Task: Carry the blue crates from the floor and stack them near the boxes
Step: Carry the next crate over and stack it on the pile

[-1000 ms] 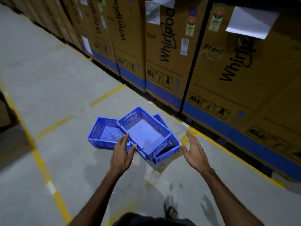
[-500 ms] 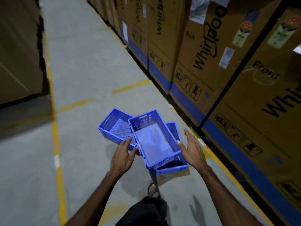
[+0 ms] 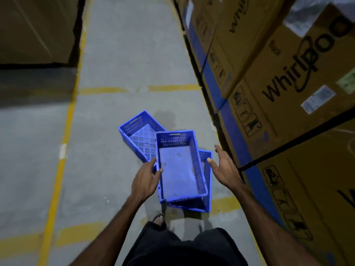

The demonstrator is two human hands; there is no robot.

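Observation:
Three blue plastic crates lie on the grey floor beside tall cardboard boxes (image 3: 278, 77). The top crate (image 3: 178, 169) has a solid floor and rests askew on a second crate (image 3: 206, 191), of which only the right and near edges show. A third crate (image 3: 140, 131) with a lattice floor sits behind and to the left, partly under the top one. My left hand (image 3: 147, 181) touches the top crate's left wall, its thumb at the rim. My right hand (image 3: 223, 169) hovers open just right of the lower crate, fingers spread, apart from it.
Tall brown cartons with blue bands line the right side, close to the crates. More cartons (image 3: 36, 29) stand at the upper left. Yellow floor lines (image 3: 63, 141) mark the aisle running away ahead. My sandalled foot (image 3: 158, 218) is just below the crates.
I have stepped closer and turned left, so the aisle now runs straight ahead. My left hand has reached the top crate's left wall; my right hand has come nearer the crates.

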